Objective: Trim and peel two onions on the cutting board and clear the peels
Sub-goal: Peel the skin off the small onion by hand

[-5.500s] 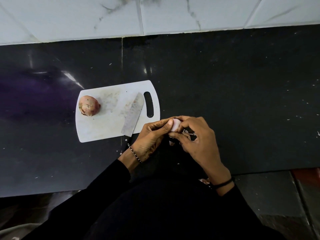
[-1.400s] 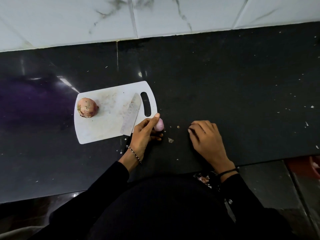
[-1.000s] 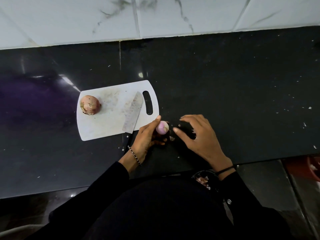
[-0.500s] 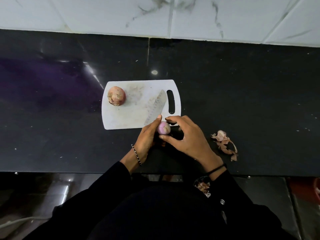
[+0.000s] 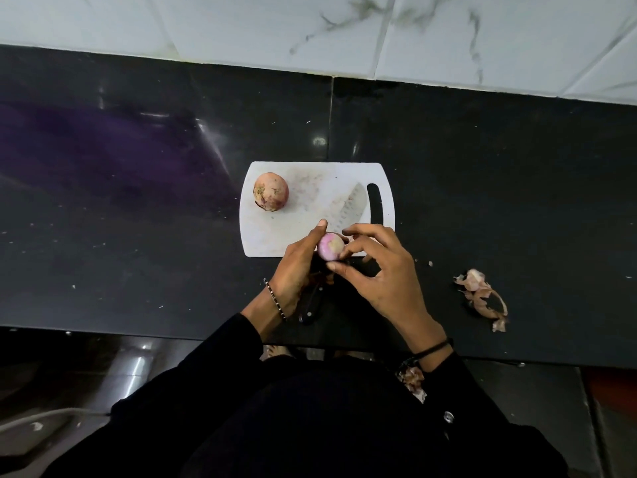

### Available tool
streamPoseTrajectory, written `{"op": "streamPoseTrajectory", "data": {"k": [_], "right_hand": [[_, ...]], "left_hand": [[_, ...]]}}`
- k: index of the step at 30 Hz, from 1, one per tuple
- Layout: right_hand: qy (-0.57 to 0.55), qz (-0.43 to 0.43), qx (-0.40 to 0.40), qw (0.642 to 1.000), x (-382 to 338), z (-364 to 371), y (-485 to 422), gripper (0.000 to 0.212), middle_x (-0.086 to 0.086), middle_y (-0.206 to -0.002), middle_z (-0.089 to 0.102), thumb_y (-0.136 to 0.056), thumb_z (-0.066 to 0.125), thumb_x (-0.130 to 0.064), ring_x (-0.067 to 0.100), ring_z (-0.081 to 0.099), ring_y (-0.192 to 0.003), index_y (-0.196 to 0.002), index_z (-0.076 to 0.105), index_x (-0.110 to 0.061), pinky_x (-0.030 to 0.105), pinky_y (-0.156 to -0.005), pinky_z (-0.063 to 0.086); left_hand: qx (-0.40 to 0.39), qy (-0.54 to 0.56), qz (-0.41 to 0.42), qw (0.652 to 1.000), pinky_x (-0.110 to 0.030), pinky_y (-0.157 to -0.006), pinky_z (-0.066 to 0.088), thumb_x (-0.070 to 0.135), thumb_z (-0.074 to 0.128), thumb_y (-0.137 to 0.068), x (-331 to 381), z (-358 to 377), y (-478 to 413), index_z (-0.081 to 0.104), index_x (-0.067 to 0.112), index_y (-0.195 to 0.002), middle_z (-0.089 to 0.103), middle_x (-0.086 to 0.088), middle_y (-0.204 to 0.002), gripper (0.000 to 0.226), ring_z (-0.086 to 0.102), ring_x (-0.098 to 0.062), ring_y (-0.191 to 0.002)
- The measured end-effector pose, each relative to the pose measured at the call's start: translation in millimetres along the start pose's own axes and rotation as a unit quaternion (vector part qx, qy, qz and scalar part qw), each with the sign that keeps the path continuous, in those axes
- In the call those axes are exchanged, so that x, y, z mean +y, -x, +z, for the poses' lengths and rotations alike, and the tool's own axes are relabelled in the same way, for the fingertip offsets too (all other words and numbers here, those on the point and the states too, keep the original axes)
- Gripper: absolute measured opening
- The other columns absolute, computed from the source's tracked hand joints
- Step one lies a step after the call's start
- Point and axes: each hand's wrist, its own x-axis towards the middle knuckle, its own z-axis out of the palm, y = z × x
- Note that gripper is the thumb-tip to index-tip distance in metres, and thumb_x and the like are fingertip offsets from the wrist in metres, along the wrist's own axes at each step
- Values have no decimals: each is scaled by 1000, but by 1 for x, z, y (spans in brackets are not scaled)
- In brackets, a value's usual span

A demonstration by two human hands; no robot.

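Observation:
A small peeled pink onion (image 5: 330, 246) is held over the near right corner of the white cutting board (image 5: 303, 232). My left hand (image 5: 298, 267) grips it from the left, thumb up. My right hand (image 5: 379, 274) pinches it from the right with fingertips. A second onion (image 5: 271, 191), still in its brown skin, sits on the board's far left. A knife lies with its blade (image 5: 348, 207) on the board and its black handle (image 5: 312, 301) below my left hand. A pile of brown peels (image 5: 482, 296) lies on the counter to the right.
The black stone counter (image 5: 138, 219) runs left and right, with its front edge close to my body. A white marble wall (image 5: 310, 25) backs it. Small peel crumbs dot the counter near the board's right side.
My right hand swept the peels to the right, then came back to the peeled onion, which my left hand kept holding. The view shifted, bringing the peel pile into sight.

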Motion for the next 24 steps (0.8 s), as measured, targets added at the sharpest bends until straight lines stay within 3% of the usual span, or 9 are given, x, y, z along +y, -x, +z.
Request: {"op": "streamPoseTrajectory", "data": {"k": [7, 13, 20, 24], "right_hand": [[-36, 45, -3, 998, -9, 14, -3, 32, -6, -113, 64, -78, 87, -30, 10, 63, -110, -93, 64, -14, 32, -74, 58], [-27, 24, 7, 999, -13, 20, -4, 20, -4, -112, 67, -83, 82, -24, 12, 62, -110, -100, 77, -13, 28, -92, 53], [3, 101, 27, 995, -11, 32, -1, 15, -3, -108, 60, -98, 64, -24, 7, 60, -103, -102, 68, -10, 21, -84, 51], [14, 133, 62, 989, -5, 30, 3, 19, -6, -106, 58, -101, 58, -30, 7, 61, -95, -103, 65, -12, 27, -79, 55]], "left_hand": [[6, -26, -5, 1000, -33, -70, 51, 57, 48, -97, 5, -15, 1, 76, 15, -99, 74, -11, -86, 51, 65, -21, -73], [3, -37, -14, 999, -31, -65, 52, 60, 51, -94, 7, -27, -3, 75, 10, -102, 73, -13, -88, 56, 66, -22, -72], [-28, -24, -35, 999, -29, -60, 48, 61, 49, -95, 7, -38, -7, 75, 5, -96, 67, -16, -74, 62, 54, -20, -56], [-39, -27, -45, 998, -29, -58, 49, 57, 46, -97, 10, -42, -12, 74, 3, -101, 68, -16, -74, 61, 53, -20, -54]]}}
